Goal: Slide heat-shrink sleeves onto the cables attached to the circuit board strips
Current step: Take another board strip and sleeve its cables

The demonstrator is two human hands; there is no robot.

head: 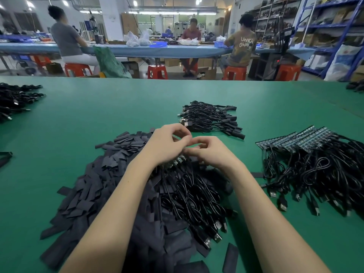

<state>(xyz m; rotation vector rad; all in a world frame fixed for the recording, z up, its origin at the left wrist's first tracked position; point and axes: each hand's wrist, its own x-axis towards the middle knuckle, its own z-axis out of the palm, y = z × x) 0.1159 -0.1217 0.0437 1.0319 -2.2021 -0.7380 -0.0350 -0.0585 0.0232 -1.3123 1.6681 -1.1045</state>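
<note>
On the green desk (98, 107), a loose heap of flat black heat-shrink sleeves (94, 186) lies at left; too many to count. The left hand (167, 144) has fingers curled, tips pinched together; what they hold is too small to tell. The right hand (212, 152) is curled likewise, fingertips meeting the left's. Beneath both, one circuit board strip (175, 162) runs lower-left to upper-right, its cables (197, 194) trailing toward the viewer. Farther right lie two cable piles: a sleeved bundle (212, 119) and unsleeved strips (295, 140).
</note>
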